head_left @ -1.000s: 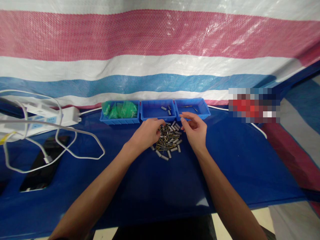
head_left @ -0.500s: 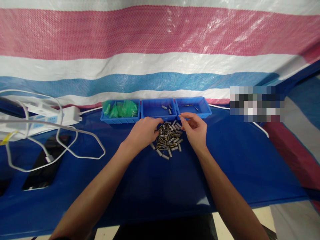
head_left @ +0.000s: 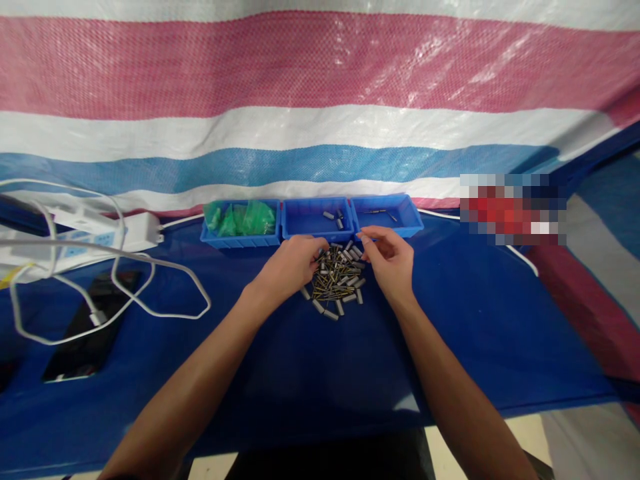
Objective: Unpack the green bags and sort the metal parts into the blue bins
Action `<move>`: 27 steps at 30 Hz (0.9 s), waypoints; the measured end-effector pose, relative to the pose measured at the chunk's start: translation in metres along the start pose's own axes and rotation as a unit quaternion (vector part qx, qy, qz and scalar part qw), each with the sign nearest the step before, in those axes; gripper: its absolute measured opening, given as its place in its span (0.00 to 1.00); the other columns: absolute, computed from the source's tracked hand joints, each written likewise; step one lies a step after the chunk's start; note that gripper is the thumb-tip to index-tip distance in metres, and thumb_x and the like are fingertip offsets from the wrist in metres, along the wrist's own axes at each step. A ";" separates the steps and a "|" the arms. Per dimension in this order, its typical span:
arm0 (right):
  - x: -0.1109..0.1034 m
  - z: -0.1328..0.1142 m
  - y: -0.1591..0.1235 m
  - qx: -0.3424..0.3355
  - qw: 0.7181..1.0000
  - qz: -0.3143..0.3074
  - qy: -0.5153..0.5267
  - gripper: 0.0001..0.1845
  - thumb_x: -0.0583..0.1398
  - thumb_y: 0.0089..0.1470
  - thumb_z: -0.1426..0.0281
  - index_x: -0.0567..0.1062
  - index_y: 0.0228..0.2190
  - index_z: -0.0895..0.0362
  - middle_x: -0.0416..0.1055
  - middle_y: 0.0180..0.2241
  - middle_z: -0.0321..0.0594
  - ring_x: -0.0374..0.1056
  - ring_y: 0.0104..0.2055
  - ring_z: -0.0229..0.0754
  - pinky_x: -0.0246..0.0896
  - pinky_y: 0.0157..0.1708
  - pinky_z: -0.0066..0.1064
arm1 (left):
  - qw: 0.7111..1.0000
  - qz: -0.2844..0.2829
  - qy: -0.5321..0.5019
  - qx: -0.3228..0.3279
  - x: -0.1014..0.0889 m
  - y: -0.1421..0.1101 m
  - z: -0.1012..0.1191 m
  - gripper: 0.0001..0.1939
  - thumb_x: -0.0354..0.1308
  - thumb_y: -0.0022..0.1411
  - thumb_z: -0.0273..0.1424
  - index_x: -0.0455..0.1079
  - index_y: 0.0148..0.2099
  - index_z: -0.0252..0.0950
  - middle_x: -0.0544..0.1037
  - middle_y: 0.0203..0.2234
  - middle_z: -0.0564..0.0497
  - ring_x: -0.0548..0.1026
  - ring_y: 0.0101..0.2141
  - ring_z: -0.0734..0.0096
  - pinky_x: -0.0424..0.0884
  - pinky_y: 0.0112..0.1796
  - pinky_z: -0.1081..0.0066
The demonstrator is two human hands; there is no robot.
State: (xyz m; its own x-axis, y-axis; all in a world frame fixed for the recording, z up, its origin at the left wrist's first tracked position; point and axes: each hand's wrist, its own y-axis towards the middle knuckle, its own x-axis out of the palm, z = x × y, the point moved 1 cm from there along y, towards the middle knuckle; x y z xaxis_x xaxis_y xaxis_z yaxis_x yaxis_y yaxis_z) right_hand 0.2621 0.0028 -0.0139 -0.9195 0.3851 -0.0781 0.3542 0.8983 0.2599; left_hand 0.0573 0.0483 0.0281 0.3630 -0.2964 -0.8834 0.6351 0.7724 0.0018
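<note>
A heap of small metal parts [head_left: 339,283], grey cylinders mixed with thin brass-coloured pins, lies on the blue table between my hands. My left hand [head_left: 295,265] is at the heap's upper left edge, thumb and fingers curled together. A small grey bit shows by its fingertips, too small to name. On the right side of the heap, my right hand [head_left: 391,261] is closed in a pinch in front of the right blue bin [head_left: 414,217]. What it pinches, if anything, cannot be made out. That bin holds a few thin pins; the middle blue bin [head_left: 303,217] holds several grey cylinders.
Green plastic bags [head_left: 247,219] fill the left blue bin [head_left: 213,241]. Further left are a white power strip [head_left: 143,230], looped white cables [head_left: 175,267] and a dark phone [head_left: 85,340]. A striped sheet [head_left: 320,67] hangs behind the bins.
My left hand has shifted very slightly, and a grey bit now shows at its fingertips. My right hand stays almost still. The blurred area at far right has turned red.
</note>
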 end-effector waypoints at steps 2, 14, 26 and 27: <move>0.000 0.000 0.000 0.000 1.000 -0.002 0.001 0.11 0.68 0.58 0.60 0.81 0.39 0.53 0.80 0.37 0.39 0.70 0.25 0.37 0.68 0.26 0.32 | 1.000 0.008 -0.011 -0.002 0.000 0.000 -0.002 0.19 0.59 0.56 0.15 0.78 0.48 0.35 0.82 0.33 0.48 0.80 0.34 0.65 0.72 0.36 0.71; 0.002 -0.004 -0.003 0.020 0.998 -0.057 0.025 0.12 0.68 0.57 0.58 0.81 0.39 0.53 0.80 0.34 0.39 0.71 0.27 0.38 0.68 0.28 0.32 | 0.958 0.095 -0.272 -0.006 -0.022 -0.002 0.011 0.13 0.63 0.61 0.27 0.79 0.48 0.35 0.83 0.37 0.47 0.82 0.38 0.65 0.80 0.40 0.69; 0.011 -0.015 -0.014 0.087 0.958 -0.232 0.146 0.17 0.76 0.47 0.59 0.76 0.29 0.53 0.82 0.35 0.39 0.78 0.36 0.43 0.73 0.38 0.35 | 0.879 0.157 -0.450 -0.021 -0.016 0.004 0.012 0.16 0.74 0.52 0.36 0.78 0.40 0.33 0.83 0.38 0.46 0.82 0.40 0.64 0.79 0.48 0.63; 0.011 -0.015 -0.014 0.096 0.956 -0.231 0.153 0.18 0.76 0.46 0.59 0.76 0.28 0.53 0.82 0.34 0.39 0.78 0.36 0.43 0.73 0.39 0.35 | 0.875 0.161 -0.455 -0.021 -0.015 0.005 0.013 0.16 0.75 0.52 0.36 0.78 0.39 0.33 0.83 0.37 0.46 0.82 0.39 0.64 0.79 0.48 0.63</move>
State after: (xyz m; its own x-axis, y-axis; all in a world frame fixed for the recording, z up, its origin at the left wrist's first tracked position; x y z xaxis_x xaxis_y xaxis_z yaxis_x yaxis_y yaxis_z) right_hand 0.2441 -0.0084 -0.0038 -0.9817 -0.1160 0.1511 -0.1045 0.9912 0.0819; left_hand 0.0634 0.0492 0.0471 0.9236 -0.3700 -0.1003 0.3816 0.9124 0.1482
